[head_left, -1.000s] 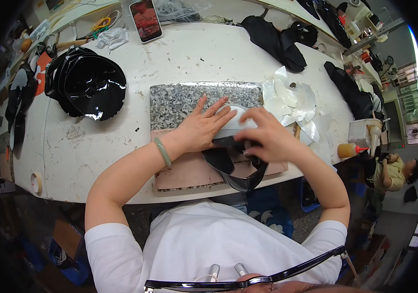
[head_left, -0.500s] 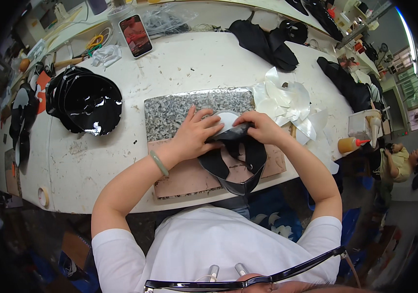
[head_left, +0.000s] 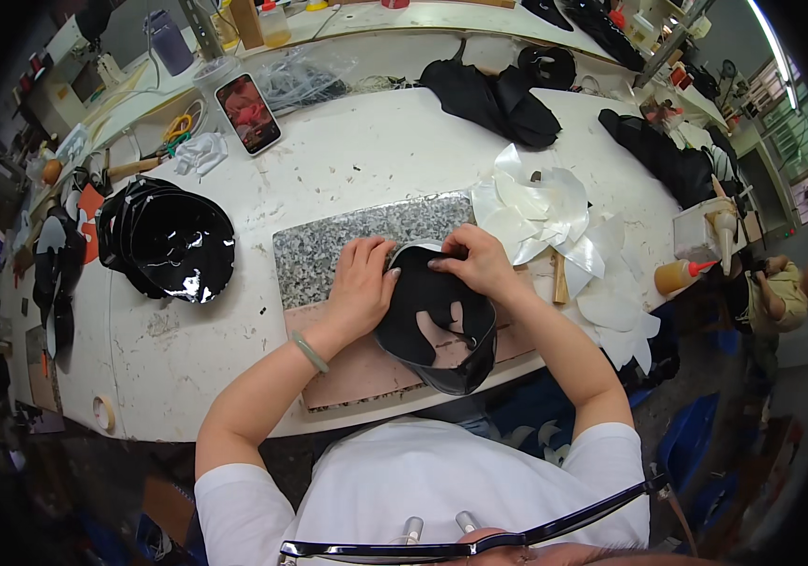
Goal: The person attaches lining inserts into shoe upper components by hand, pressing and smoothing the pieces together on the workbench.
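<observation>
On the bench (head_left: pixel 177 363), over a pinkish sheet (head_left: pixel 357 377) and speckled slab (head_left: pixel 357 231), there's a curved black piece (head_left: pixel 408 302). The left hand (head_left: pixel 360 288) has hold of its left edge, the right hand (head_left: pixel 481 264) is pinching the far rim, pearly cutouts (head_left: pixel 545 212) off right.

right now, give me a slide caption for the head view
Left hand and right hand hold a black, rounded, hollow piece over a speckled grey stone-like slab with a pinkish front section.
</observation>
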`<state>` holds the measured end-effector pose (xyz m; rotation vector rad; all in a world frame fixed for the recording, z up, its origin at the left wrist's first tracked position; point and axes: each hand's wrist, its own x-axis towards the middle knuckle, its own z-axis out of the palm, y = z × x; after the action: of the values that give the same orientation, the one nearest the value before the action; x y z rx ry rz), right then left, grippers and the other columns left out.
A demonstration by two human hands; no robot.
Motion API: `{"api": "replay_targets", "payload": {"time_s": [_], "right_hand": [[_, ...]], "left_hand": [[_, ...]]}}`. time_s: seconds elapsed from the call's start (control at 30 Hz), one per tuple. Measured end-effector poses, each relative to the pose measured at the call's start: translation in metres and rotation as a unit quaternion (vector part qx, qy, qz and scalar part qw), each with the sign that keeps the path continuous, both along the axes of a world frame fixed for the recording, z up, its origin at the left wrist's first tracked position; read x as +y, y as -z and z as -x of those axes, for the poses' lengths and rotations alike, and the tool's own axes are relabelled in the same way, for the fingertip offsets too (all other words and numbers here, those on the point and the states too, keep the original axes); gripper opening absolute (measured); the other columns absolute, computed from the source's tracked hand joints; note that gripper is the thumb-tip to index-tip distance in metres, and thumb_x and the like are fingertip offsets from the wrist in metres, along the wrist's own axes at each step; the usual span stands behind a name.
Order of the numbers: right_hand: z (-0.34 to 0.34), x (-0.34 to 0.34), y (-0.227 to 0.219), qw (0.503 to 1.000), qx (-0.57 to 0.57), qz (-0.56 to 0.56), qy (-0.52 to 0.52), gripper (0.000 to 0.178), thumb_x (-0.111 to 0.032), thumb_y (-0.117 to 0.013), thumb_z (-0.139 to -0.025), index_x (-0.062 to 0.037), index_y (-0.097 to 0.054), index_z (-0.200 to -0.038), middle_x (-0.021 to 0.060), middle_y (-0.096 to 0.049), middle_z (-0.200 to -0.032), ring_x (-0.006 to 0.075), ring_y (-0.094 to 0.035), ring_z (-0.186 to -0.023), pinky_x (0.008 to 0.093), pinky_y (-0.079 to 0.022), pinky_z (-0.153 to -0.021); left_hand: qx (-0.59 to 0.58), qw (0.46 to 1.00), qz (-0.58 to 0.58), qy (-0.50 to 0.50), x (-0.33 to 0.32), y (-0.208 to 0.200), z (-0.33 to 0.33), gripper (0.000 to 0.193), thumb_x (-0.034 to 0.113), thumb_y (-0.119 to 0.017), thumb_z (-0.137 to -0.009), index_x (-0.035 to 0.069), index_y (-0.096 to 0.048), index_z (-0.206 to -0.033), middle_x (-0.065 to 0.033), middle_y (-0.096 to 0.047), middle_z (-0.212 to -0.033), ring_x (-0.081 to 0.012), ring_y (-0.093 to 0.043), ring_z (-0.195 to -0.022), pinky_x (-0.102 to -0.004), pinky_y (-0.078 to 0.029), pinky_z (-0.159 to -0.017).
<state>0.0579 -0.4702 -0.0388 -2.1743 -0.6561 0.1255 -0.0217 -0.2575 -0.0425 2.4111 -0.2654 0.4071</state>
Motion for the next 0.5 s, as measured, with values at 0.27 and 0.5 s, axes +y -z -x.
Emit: {"api": "replay_targets", "payload": {"time_s": [0.27,0.5], "right_hand": [[-0.003,0.005,0.011,0.993,-0.102,0.001,0.059,0.023,-0.017,-0.075,-0.071,-0.0046,-0.056,-0.078,0.0087,-0.058,-0.079,0.0283,-0.058,-0.077,0.0371,-0.047,-0.067],[-0.001,0.003,0.016,0.991,-0.131,0.001,0.031,0.02,-0.018,-0.071,-0.075,-0.006,-0.055,-0.08,0.0108,-0.054,-0.079,0.031,-0.054,-0.076,0.0398,-0.044,-0.067]], "left_hand": [[-0.112,0.958,-0.176,0.195,0.003,-0.003,-0.016,0.035,0.021,-0.063,-0.085,0.015,-0.059,-0.119,-0.0097,-0.046,-0.133,-0.0344,-0.034,-0.128,-0.0491,-0.03,-0.105],[-0.057,0.947,-0.24,0.208,0.021,-0.013,-0.033,0.044,0.048,-0.055,-0.089,0.032,-0.055,-0.129,-0.0107,-0.031,-0.15,-0.0412,-0.015,-0.14,-0.0549,-0.019,-0.111]]}}
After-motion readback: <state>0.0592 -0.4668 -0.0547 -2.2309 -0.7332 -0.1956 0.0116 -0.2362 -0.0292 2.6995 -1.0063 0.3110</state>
